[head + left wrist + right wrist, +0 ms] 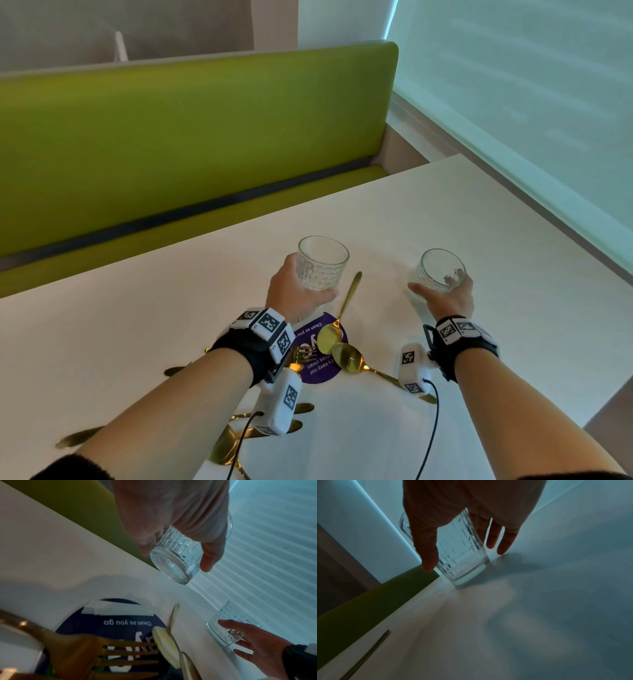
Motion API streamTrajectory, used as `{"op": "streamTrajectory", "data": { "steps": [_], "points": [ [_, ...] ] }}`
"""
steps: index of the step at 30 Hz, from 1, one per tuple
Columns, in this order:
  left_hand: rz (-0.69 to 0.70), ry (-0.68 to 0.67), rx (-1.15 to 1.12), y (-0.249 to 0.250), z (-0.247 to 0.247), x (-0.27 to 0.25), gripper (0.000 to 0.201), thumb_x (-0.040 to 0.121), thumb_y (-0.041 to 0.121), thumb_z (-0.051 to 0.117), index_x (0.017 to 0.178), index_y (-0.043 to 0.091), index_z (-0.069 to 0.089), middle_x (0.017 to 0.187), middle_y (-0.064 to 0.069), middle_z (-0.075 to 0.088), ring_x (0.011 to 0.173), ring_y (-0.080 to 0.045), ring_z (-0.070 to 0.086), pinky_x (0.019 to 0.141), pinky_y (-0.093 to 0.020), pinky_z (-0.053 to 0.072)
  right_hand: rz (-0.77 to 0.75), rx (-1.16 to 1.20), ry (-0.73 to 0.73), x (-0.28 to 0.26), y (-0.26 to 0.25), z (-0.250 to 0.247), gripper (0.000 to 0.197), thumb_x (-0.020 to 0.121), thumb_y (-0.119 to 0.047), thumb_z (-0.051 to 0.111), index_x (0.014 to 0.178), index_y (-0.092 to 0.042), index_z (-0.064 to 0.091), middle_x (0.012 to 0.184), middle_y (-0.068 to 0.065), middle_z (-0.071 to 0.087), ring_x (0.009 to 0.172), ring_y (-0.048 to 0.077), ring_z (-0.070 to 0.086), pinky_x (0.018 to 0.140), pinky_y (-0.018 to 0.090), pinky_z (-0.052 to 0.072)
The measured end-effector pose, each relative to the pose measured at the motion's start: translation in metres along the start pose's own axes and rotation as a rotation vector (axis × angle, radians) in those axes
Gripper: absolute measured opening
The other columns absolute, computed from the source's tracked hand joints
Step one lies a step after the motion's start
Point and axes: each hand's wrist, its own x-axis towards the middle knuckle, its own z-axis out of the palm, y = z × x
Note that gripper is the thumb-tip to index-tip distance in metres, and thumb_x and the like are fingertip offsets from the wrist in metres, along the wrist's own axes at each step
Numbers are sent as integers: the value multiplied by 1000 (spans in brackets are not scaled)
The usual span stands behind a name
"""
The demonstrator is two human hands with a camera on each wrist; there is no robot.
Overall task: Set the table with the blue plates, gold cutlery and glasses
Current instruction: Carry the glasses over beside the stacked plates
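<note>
Overhead: left hand (291, 291) grips raised glass (322, 263) | wrist: right hand (462, 513) loosely holds tabled glass (462, 561)

Both forearms are bare. Each wrist wears a black strap (239, 353) ringed with white blocks (270, 323) printed with black square-code markers. At each strap's six o'clock hangs a white camera pod (279, 404) bearing the same markers, trailing a thin black cable (432, 431). Dark sleeve cuffs (73, 467) show at the elbows.
</note>
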Motion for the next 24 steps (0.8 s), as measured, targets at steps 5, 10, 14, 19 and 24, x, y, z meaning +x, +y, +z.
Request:
{"op": "streamTrajectory", "data": {
  "steps": [5,10,14,19,24],
  "points": [
    [-17,16,-2,-6,-4,-4,74,66,32,82,126,15,42,125,-4,57,114,-20,53,85,-23,45,-14,-23,14,1,2,3,75,62,-26,84,126,-21,44,122,4,60,119,27,51,98,36,40],
    [-6,33,-15,-11,-16,-18,74,67,32,81,127,16,41,126,-4,56,114,-18,52,81,-21,45,-46,-41,31,-17,-2,-7,74,62,-28,84,123,-19,45,121,5,60,117,28,52,99,36,41],
    [0,55,-40,-14,-32,-39,74,67,31,82,127,16,42,126,-3,55,110,-15,51,80,-21,44,-106,-24,-2,-49,-13,-13,74,61,-28,85,123,-19,46,120,5,60,116,27,52,99,35,41],
    [13,55,-95,-28,-63,-83,74,67,29,82,127,17,42,126,-3,56,115,-19,53,78,-22,45,-191,29,-62,-126,-27,-12,71,62,-25,84,123,-18,47,116,1,60,113,22,54,93,28,41],
    [39,75,-151,-54,-108,-145,76,65,30,83,127,17,42,126,-2,55,115,-19,53,80,-23,44,-248,59,-163,-229,-27,-3,71,62,-24,84,122,-19,48,109,-2,58,110,20,56,89,26,44]
  ]
}}
